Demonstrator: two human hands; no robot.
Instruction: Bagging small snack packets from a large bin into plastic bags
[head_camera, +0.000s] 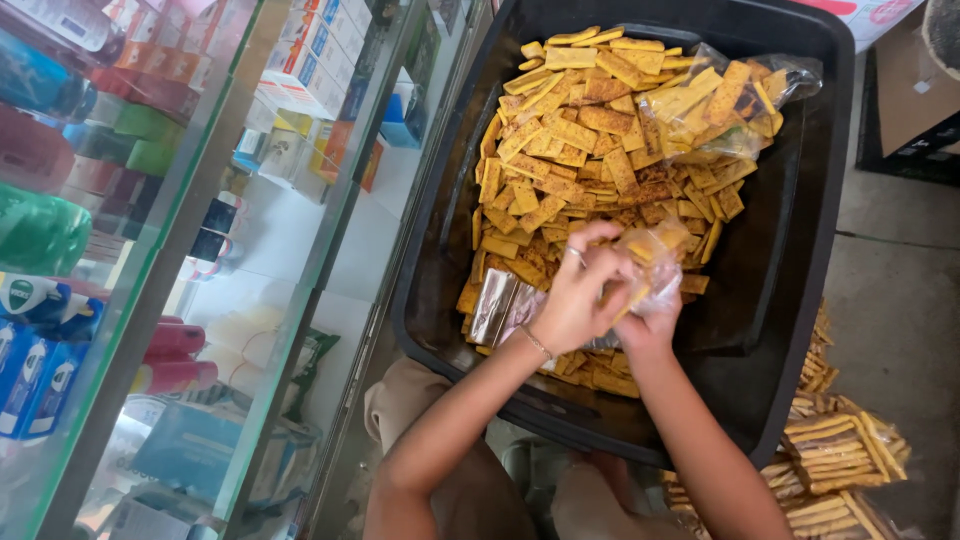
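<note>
A large black tub (800, 250) holds a heap of yellow-orange rectangular crackers (570, 150). Over its near part, both my hands work at a small clear plastic bag (655, 262) with several crackers inside. My left hand (580, 295) has its fingers at the bag's mouth, pinching crackers. My right hand (650, 325) grips the bag from below and is partly hidden by it. A second clear bag of crackers (725, 100) lies at the far right of the heap. A flat stack of clear bags (500, 305) rests at the heap's near left.
A glass display case (250, 250) with boxes, bottles and tubes runs along the left. Filled, sealed packs of crackers (840, 450) lie on the floor at the lower right. A cardboard box (905, 85) stands at the upper right.
</note>
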